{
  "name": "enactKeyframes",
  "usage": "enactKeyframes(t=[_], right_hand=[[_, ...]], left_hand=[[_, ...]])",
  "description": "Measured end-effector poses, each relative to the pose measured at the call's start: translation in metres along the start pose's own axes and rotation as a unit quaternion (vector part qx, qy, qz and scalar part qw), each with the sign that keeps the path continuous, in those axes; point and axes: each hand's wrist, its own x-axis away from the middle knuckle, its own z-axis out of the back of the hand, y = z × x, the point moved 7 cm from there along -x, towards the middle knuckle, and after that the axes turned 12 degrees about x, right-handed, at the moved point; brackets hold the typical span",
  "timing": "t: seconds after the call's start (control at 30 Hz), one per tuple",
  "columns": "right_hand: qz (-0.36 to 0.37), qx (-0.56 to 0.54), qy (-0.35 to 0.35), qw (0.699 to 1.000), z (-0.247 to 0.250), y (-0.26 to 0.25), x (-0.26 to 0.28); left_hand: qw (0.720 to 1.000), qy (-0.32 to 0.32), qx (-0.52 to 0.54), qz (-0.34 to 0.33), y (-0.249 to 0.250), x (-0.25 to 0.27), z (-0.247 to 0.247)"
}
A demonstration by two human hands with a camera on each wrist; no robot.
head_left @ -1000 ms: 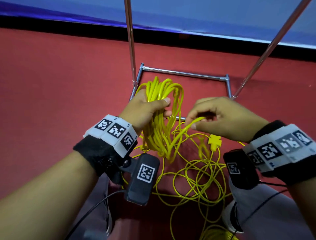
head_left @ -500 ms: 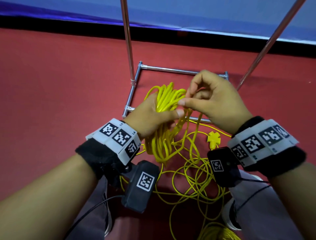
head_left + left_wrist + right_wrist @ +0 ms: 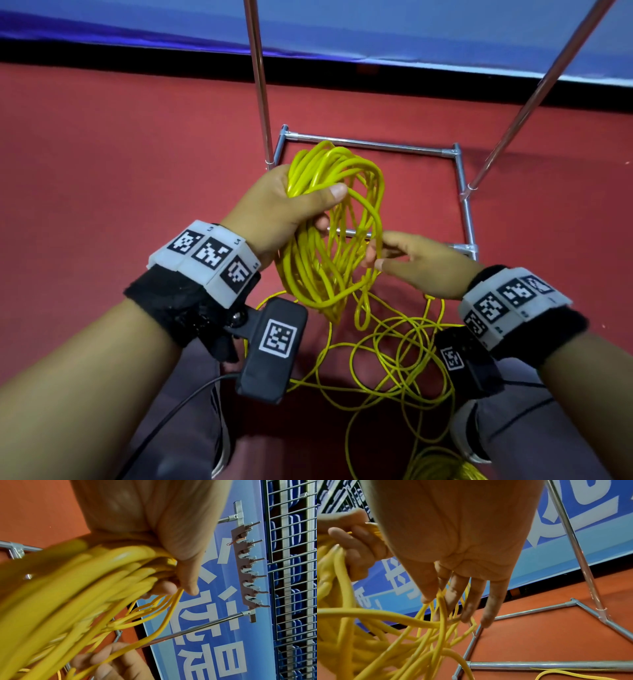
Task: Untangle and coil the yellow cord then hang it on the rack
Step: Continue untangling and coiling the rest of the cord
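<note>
My left hand (image 3: 274,209) grips the coiled yellow cord (image 3: 329,240) above the rack (image 3: 462,192) base — my right hand (image 3: 421,263) pinches one strand beside it, loose cord trailing on the red floor (image 3: 102,171)

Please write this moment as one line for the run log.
left hand: grips coiled yellow cord | right hand: pinches one strand | rest: tangled on red floor

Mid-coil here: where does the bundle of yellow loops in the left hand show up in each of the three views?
Head: the coiled bundle sits at centre, gripped by the left hand.
Left wrist: coiled bundle fills the lower left, blurred, under the thumb.
Right wrist: coiled bundle runs down the left edge.
Shared landmark: the metal rack base on the red floor.
</note>
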Motion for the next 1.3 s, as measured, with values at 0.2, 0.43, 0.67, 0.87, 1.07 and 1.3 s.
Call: enactKeyframes(t=[0.2,0.43,0.67,0.87,1.07,1.3], right_hand=[[-0.051,-0.038,0.142,0.988,0.039,0.014,0.003],[-0.039,0.059,0.174,0.982,0.05,0.01,0.008],[-0.12,0.137,0.245,0.952,0.072,0.031,0.022],[-0.175,0.12,0.32,0.923,0.093,0.044,0.032],[-0.048,0.133,0.267,0.953,0.075,0.008,0.022],[-0.012,0.138,0.25,0.958,0.069,-0.008,0.017]], left_hand=[[0.999,0.01,-0.032,-0.011,-0.002,-0.002,0.009],[0.998,-0.003,-0.056,0.0,0.0,0.005,0.001],[0.998,0.006,-0.05,0.028,-0.002,0.009,0.002],[0.996,0.013,-0.083,0.033,-0.005,0.009,0.007],[0.997,0.018,-0.061,0.048,-0.007,0.007,0.011],[0.997,0.008,-0.065,0.044,-0.01,0.006,0.001]])
